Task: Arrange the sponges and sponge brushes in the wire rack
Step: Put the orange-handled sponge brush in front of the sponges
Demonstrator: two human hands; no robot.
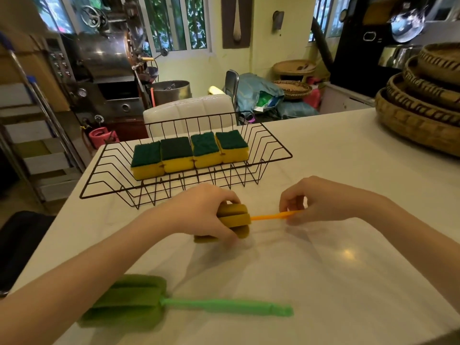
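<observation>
A black wire rack [268, 155] stands on the white table and holds several yellow sponges with green scouring tops [190, 151] in a row. In front of the rack lies an orange sponge brush [237, 217]. My left hand [201, 211] grips its yellow-brown sponge head, and my right hand [316, 200] pinches its orange handle. A green sponge brush [189, 301] lies flat on the table near the front edge, partly under my left forearm, with its handle pointing right.
The white table [336, 257] extends to the right, where a stack of woven baskets [423, 103] sits at the far right corner. A white chair back [189, 113] stands just behind the rack. Machinery and shelves fill the room at left.
</observation>
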